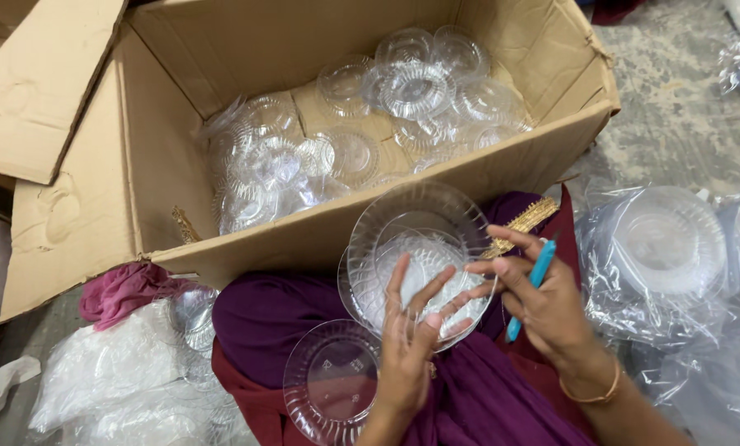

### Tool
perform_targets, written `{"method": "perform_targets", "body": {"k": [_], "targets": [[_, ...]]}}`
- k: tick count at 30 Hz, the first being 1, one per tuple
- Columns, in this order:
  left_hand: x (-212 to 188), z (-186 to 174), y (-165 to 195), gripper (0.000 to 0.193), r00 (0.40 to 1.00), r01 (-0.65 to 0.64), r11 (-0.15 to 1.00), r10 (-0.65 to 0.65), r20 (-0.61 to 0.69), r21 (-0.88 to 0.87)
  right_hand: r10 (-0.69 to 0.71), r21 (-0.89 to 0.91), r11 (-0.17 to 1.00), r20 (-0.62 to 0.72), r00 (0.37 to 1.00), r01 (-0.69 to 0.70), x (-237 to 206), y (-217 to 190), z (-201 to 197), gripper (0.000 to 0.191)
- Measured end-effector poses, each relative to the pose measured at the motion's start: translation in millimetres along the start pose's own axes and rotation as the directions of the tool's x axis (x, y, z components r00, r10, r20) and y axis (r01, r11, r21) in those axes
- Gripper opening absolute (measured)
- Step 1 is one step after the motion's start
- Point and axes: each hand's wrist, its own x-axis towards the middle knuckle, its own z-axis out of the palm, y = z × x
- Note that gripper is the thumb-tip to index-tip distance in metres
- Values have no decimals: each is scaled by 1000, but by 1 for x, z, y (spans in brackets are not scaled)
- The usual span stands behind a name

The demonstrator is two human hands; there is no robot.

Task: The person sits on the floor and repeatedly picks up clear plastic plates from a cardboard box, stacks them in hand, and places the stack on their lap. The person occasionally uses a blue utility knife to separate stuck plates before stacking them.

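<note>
Head view: left hand and right hand grip clear plates, faces tilted up; right also clasps upright blue pen.

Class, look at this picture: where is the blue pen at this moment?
In the head view, the blue pen is right of centre, tucked between the fingers of the right hand, beside the clear plastic plates that both hands hold.

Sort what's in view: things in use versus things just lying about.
In use: clear plastic plates held by left hand and right hand; blue pen in right hand; plate on lap.

Lying about: cardboard box of clear bowls; bagged plates; pink cloth.
</note>
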Motion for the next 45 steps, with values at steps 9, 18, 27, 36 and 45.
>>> {"method": "perform_targets", "body": {"k": [9, 18, 27, 36, 45], "targets": [[6, -12, -23, 58, 993, 21, 1000, -19, -115, 15, 95, -154, 983, -16, 995, -96, 3, 22, -16, 46], [4, -13, -28, 56, 964, 53, 997, -67, -256, -59, -24, -261, 965, -75, 997, 4, 5, 50, -18, 39], [5, -13, -19, 53, 957, 18, 996, -42, -286, -83, 9, -234, 972, -55, 998, -22, 15, 44, -9, 34], [11, -21, 2, 52, 950, 6, 995, -36, -310, -96, -240, -379, 885, 129, 962, 272, 5, 33, -4, 47], [8, -29, 13, 55, 971, -60, 980, 12, -241, -192, -206, -731, 580, 294, 933, 358, 9, 27, 1, 67]]}}
